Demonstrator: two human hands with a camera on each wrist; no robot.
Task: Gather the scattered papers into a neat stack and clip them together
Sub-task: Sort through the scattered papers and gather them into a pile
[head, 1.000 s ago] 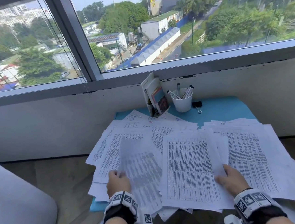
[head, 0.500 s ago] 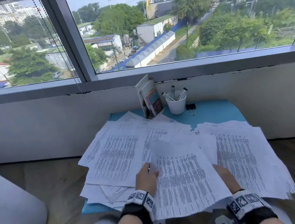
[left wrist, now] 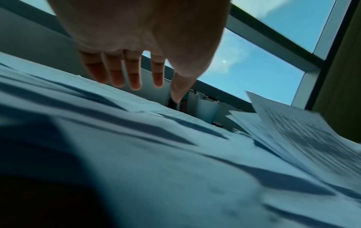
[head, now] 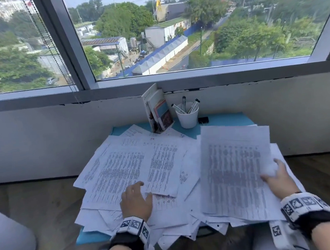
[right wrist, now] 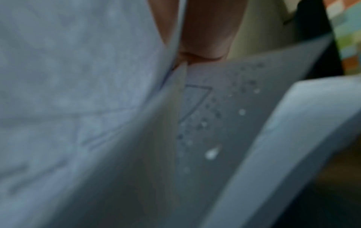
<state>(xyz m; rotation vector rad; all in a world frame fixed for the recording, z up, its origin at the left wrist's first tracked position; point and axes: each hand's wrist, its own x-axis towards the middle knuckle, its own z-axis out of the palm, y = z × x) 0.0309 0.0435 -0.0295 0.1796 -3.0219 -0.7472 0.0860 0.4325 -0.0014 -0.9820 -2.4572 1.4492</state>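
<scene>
Printed white papers lie scattered over a small blue table. My right hand grips the right edge of a few gathered sheets, held slightly raised over the table's right side; in the right wrist view a finger presses against blurred paper. My left hand hovers with straight, spread fingers just above the loose papers on the left, holding nothing. A black binder clip sits at the back of the table, next to the cup.
A white cup of markers and a holder of booklets stand at the table's back, against the wall under the window. A grey cushion is at the left. Wooden floor surrounds the table.
My right hand has carried the gathered sheets from the table's middle to the right side. My left hand has let go of them and moved back over the left pile.
</scene>
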